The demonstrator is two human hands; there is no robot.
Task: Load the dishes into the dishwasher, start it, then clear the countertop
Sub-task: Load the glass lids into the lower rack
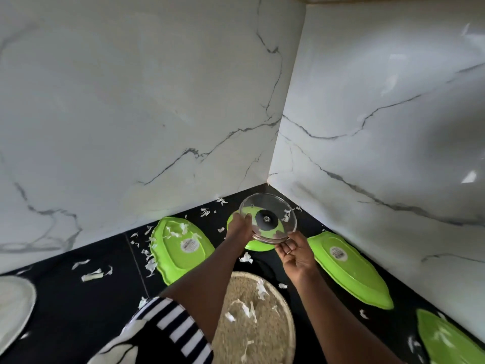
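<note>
A clear glass pot lid (273, 206) with a black centre knob hangs tilted above the corner of the black countertop (65, 298). My left hand (239, 227) grips its left rim. My right hand (295, 254) supports its lower rim with relaxed fingers, palm up. Under the lid lies a round green plate (258, 245). A green oval platter (181, 248) lies to the left and another green platter (349, 266) to the right, both lying flat.
A round woven mat (257, 319) lies in front of me with white scraps on it. A third green platter (446, 340) sits at bottom right, a white plate (13, 306) at far left. White scraps litter the counter. Marble walls (157, 101) close the corner.
</note>
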